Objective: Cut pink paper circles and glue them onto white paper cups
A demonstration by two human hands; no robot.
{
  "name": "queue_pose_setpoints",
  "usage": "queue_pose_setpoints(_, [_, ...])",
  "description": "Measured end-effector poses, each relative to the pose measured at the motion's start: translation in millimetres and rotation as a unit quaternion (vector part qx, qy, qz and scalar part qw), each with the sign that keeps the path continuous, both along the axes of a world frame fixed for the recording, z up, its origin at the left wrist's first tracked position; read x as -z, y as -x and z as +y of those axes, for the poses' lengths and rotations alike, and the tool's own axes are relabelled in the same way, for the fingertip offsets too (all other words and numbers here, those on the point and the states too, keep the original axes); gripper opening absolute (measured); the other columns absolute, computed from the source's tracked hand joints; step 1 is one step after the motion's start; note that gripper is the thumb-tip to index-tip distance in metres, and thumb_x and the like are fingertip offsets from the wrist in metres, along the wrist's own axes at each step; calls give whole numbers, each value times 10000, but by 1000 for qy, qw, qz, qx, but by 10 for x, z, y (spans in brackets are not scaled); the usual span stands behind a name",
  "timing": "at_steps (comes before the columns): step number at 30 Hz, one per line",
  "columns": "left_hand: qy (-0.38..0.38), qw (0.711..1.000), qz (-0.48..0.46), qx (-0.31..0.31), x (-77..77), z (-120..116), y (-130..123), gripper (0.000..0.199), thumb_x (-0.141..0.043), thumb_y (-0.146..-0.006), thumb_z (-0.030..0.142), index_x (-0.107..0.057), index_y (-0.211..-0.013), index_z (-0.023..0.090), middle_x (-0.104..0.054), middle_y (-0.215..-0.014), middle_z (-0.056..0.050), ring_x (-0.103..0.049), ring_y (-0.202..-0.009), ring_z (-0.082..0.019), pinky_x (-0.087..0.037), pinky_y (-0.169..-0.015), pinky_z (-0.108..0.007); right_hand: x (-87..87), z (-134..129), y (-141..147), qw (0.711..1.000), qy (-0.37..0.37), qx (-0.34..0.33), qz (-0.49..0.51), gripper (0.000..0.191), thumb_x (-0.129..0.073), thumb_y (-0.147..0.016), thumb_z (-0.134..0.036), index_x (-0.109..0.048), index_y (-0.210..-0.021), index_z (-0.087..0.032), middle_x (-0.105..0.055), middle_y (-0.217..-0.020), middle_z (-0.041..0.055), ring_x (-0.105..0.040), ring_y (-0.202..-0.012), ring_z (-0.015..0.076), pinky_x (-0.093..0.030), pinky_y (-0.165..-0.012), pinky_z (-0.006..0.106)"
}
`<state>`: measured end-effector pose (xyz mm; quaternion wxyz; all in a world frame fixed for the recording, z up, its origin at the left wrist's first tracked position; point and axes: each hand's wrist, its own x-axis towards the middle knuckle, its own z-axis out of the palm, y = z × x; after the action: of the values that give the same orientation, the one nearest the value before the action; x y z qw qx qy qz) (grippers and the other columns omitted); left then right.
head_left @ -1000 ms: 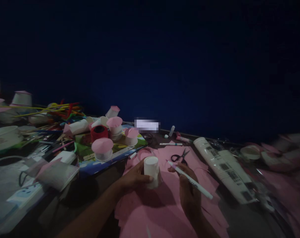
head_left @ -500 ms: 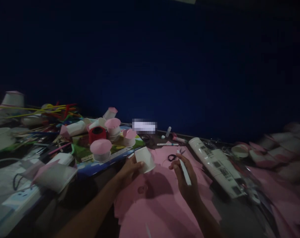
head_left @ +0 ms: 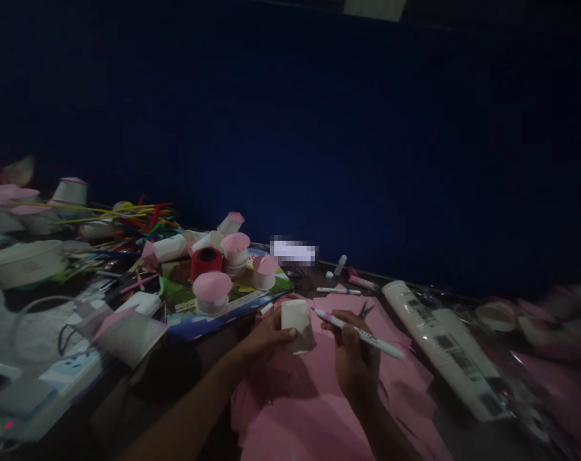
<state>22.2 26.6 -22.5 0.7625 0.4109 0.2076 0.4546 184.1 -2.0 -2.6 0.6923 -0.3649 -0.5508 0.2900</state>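
A white paper cup [head_left: 297,325], bottom end up, is gripped at its left side by my left hand [head_left: 270,333]. Closed around a white marker pen [head_left: 367,334] with a purple band is my right hand [head_left: 355,349]. The pen's tip points left, close to the cup's right side but apart from it. Beneath both hands lie sheets of pink paper [head_left: 314,410]. Scissors [head_left: 366,308] rest on the paper beyond my right hand, partly hidden by it. Another marker [head_left: 338,291] lies at the paper's far edge.
Left of the paper, a colourful box [head_left: 237,306] bears small cups with pink cone tops [head_left: 212,286] and a red tape roll [head_left: 206,261]. A power strip [head_left: 70,368] lies nearer left. Wrapped cup stacks [head_left: 439,342] stand to the right, and a dark blue wall [head_left: 290,128] rises behind.
The view has shifted, moving the scene right in the picture. My right hand has turned the marker from upright to slanting, its tip now near the cup. The cup stands more upright.
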Motion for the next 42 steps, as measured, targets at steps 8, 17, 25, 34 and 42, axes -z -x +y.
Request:
queue_pose_setpoints(8, [-7,999,24,26,12,19,-3,575,-746,-621,256,-511,-1140,175,-584,-1007,-84,-541,-907,-203,-412,-755,-292,149,-8,-7,999,7,16,-33,212,-430,-879,-304,-585,-952,-180,-593,-843,60,-589,-736,173,-480,-678,357])
queue_pose_setpoints(17, [-18,999,22,41,9,11,11,578,-737,-638,247,-497,-1159,174,-598,-1024,-96,-547,-944,-226,-404,-795,-322,144,-32,6,998,8,10,-64,194,-427,-882,-266,-578,-970,-181,-582,-888,68,-591,-760,174,-496,-682,354])
queue_pose_setpoints(25, [-16,999,26,38,-20,-5,8,546,-737,-634,253,-521,-1130,182,-589,-1050,-95,-541,-944,-227,-404,-793,-324,144,-5,-9,999,35,-18,-9,178,-432,-884,-258,-570,-968,-183,-591,-830,42,-603,-770,169,-507,-722,374])
queue_pose_setpoints(34, [-22,999,25,42,-4,13,5,521,-738,-630,234,-524,-1102,185,-582,-1035,-87,-536,-952,-225,-401,-800,-327,152,-17,-22,999,34,-14,-30,185,-443,-880,-274,-575,-973,-183,-584,-877,53,-597,-789,172,-498,-741,385])
queue_pose_setpoints(42, [-18,999,22,15,70,4,-1,555,-718,-659,226,-484,-1160,186,-571,-1025,-81,-539,-922,-206,-415,-782,-312,164,6,-15,999,21,8,25,198,-451,-869,-312,-589,-919,-179,-597,-813,43,-587,-690,155,-496,-636,327])
